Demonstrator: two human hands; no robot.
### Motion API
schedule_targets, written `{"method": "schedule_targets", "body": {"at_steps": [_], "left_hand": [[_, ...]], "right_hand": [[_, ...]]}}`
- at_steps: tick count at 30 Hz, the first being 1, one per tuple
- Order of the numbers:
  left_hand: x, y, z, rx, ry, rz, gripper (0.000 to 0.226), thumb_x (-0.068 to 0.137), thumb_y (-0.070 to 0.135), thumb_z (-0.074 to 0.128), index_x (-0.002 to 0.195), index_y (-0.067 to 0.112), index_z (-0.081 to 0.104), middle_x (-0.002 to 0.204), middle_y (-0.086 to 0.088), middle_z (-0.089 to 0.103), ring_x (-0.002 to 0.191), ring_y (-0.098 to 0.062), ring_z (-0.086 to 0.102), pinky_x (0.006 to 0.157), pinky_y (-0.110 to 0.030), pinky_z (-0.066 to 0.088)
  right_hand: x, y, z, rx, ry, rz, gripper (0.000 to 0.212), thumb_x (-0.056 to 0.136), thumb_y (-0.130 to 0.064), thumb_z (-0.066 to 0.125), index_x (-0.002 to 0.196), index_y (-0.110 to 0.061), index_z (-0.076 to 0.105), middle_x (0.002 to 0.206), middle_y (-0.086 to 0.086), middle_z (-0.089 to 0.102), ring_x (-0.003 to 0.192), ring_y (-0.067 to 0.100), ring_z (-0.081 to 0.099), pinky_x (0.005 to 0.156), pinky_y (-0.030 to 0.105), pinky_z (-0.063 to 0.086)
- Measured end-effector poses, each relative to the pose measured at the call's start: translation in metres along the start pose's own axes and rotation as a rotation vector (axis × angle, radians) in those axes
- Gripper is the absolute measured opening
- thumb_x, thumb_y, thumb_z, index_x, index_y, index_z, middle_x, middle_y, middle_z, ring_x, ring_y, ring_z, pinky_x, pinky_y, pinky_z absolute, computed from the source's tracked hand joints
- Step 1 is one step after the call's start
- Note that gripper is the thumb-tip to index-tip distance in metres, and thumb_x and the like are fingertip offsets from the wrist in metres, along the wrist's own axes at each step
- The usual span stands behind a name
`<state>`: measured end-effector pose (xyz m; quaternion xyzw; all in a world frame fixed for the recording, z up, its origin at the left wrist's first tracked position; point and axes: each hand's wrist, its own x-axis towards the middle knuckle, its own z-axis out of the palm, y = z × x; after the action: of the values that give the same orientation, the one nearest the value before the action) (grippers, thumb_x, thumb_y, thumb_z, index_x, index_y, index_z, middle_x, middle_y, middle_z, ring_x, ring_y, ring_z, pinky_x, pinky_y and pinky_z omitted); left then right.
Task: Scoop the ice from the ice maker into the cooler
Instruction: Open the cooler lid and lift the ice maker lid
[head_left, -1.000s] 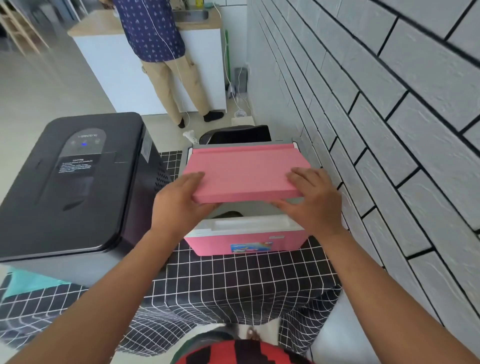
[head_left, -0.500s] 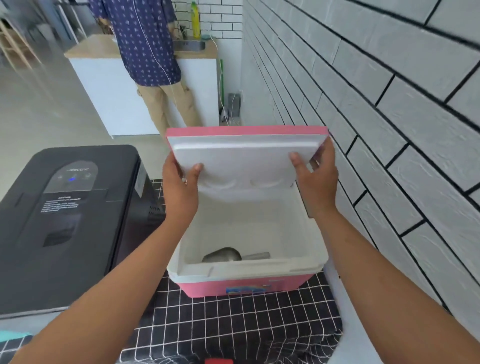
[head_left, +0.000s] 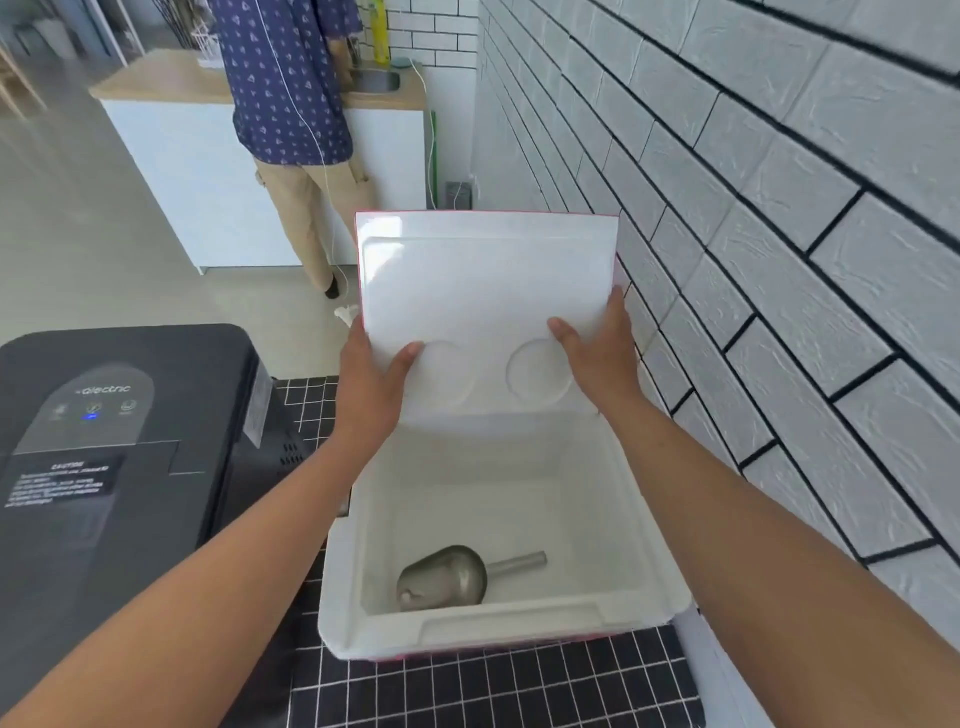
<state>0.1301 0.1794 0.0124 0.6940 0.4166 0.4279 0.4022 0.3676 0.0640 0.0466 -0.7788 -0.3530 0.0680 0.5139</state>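
The pink cooler (head_left: 498, 631) stands on the checked cloth with its white inside exposed. Its lid (head_left: 483, 280) is raised almost upright, white underside toward me. My left hand (head_left: 371, 382) grips the lid's left lower edge and my right hand (head_left: 597, 353) grips its right lower edge. A metal scoop (head_left: 447, 577) lies on the cooler's floor, bowl to the left, handle pointing right. No ice shows inside. The black ice maker (head_left: 114, 457) sits to the cooler's left with its lid down.
A grey brick wall (head_left: 779, 260) runs close along the cooler's right side. The black-and-white checked cloth (head_left: 493, 686) covers the tabletop. Farther back a person (head_left: 296, 130) stands at a white counter (head_left: 192, 156) with a sink.
Both hands have swung the cooler lid from nearly flat over the box to almost upright, exposing the inside and the scoop. The view has moved closer to the cooler.
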Motion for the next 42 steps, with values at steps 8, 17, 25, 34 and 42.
{"method": "schedule_targets", "body": {"at_steps": [8, 17, 25, 34, 42], "left_hand": [[0.016, -0.022, 0.015, 0.282, -0.068, -0.174, 0.083, 0.091, 0.054, 0.058, 0.153, 0.020, 0.016, 0.133, -0.017, 0.044, 0.119, -0.036, 0.049, 0.097, -0.049, 0.045], [0.020, -0.030, 0.027, 0.712, -0.167, -0.257, 0.069, 0.103, 0.045, 0.033, 0.154, 0.005, 0.011, 0.139, -0.026, 0.043, 0.121, -0.043, 0.049, 0.095, -0.049, 0.042], [0.020, -0.019, 0.022, 0.745, -0.248, -0.297, 0.064, 0.102, 0.043, 0.037, 0.150, 0.003, 0.021, 0.133, -0.024, 0.048, 0.118, -0.043, 0.051, 0.092, -0.047, 0.044], [-0.057, 0.037, -0.051, 0.385, -0.071, -0.039, 0.039, 0.096, 0.029, 0.054, 0.131, 0.012, 0.055, 0.132, -0.009, 0.057, 0.120, -0.026, 0.052, 0.091, -0.029, 0.038], [-0.166, 0.039, -0.209, 0.659, 0.212, 0.120, 0.028, 0.094, 0.021, 0.057, 0.118, 0.014, 0.068, 0.115, -0.003, 0.067, 0.107, -0.023, 0.060, 0.095, -0.034, 0.046]], "right_hand": [[0.032, 0.020, 0.030, -0.196, -0.138, 0.142, 0.089, 0.083, -0.045, 0.065, 0.147, -0.007, 0.017, 0.138, 0.018, 0.037, 0.128, 0.034, 0.036, 0.106, 0.048, 0.033], [-0.005, 0.050, 0.040, -0.616, -0.285, 0.023, 0.075, 0.094, -0.052, 0.042, 0.151, -0.011, 0.016, 0.158, 0.014, 0.007, 0.141, 0.032, 0.015, 0.112, 0.043, 0.020], [-0.058, 0.044, 0.014, -0.692, -0.274, -0.149, 0.061, 0.098, -0.042, 0.040, 0.147, -0.008, 0.030, 0.157, 0.012, 0.018, 0.144, 0.027, 0.016, 0.116, 0.041, 0.013], [-0.129, -0.018, 0.028, -0.464, -0.296, -0.314, 0.059, 0.093, -0.030, 0.052, 0.146, -0.013, 0.033, 0.154, 0.003, 0.029, 0.142, 0.018, 0.024, 0.116, 0.042, 0.020], [-0.231, -0.098, 0.101, -0.177, -0.415, -0.453, 0.054, 0.090, -0.026, 0.059, 0.141, -0.022, 0.040, 0.149, -0.003, 0.038, 0.137, 0.016, 0.034, 0.114, 0.038, 0.029]]}}
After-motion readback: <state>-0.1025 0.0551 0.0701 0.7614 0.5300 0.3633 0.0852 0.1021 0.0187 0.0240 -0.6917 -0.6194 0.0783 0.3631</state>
